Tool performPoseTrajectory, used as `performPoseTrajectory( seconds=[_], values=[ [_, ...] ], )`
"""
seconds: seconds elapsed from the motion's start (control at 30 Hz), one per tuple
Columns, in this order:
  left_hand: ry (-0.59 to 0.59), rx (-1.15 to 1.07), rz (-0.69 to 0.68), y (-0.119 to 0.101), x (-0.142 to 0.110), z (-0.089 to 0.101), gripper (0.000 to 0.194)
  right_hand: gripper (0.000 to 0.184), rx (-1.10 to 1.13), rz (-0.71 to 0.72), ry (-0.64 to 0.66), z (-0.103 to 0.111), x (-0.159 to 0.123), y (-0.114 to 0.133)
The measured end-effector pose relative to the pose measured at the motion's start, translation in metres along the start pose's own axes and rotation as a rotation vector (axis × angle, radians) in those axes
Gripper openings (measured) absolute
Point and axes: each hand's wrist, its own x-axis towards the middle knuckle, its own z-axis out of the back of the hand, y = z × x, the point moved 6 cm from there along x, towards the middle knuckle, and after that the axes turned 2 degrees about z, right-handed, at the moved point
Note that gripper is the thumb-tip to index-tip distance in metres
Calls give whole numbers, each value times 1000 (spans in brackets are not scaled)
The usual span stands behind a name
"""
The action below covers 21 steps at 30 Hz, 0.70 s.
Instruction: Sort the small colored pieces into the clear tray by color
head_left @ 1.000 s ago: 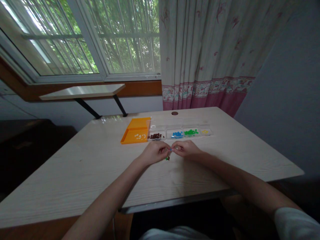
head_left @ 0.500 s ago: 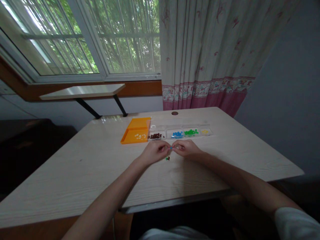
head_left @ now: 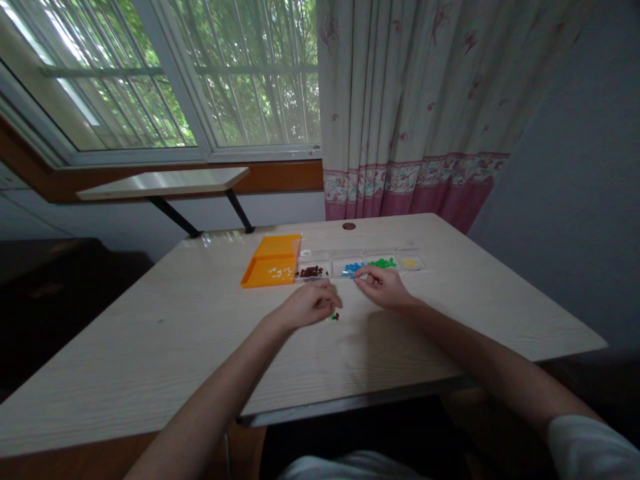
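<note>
My left hand (head_left: 313, 304) hovers over the table with its fingers curled and the fingertips bent down. Whatever lies between them, if anything, is too small to make out. Just beside its fingertips, a tiny cluster of green and dark brown pieces (head_left: 335, 317) rests on the tabletop. My right hand (head_left: 383, 285) is at the front edge of the clear compartment tray (head_left: 337, 273), thumb and forefinger pinched by the small blue pieces (head_left: 354, 268). A bit of blue shows at those fingertips. Behind this hand are green pieces (head_left: 383, 263), partly covered by it.
Dark brown pieces (head_left: 312, 272) fill a left compartment and yellow pieces (head_left: 409, 263) the far right one. An open orange case (head_left: 270, 270) with white pieces (head_left: 281, 273) stands left. A raised shelf (head_left: 165, 183), window and curtain (head_left: 410, 133) are behind the pale table (head_left: 200, 333).
The hands were fingertip to fingertip on a small blue piece. Now they are apart: my right hand has moved forward and right to the blue compartment, while my left stays nearly in place.
</note>
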Motion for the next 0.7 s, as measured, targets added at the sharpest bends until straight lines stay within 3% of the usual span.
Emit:
performPoseTrajectory(
  seconds=[0.23,0.7],
  values=[
    [118,82,18,3,-2,-6,24,18,7,39,-120,9,0,1],
    [58,153,100,9,-1,-9,17,16,19,50,-181,12,0,3]
  ],
)
